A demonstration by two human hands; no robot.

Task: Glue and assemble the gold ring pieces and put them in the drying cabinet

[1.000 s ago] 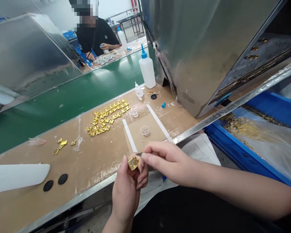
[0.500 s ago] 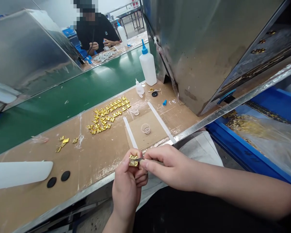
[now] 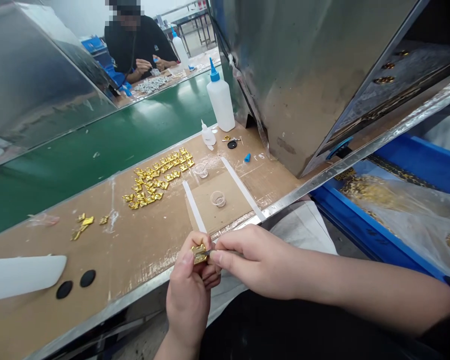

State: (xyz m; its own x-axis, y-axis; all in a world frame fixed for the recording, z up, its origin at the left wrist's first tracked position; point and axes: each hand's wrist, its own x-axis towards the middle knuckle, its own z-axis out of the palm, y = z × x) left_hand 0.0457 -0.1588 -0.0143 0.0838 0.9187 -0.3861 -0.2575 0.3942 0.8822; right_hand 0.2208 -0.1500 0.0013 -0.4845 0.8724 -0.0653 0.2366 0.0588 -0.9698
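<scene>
I have the gold piece (image 3: 199,254) pinched in my left grip (image 3: 189,295), lower centre of the frame, tilted since half a second ago. My right grip (image 3: 257,260) clasps a thin dark tool (image 3: 208,253) over it.

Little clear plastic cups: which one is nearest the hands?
The clear plastic cup between the two white strips; the other clear cup is farther off, near the shiny gold pieces.

I see pale glare on the flat, glossy green surface (image 3: 110,139) at eleven o'clock, deep shadow at two.
</scene>
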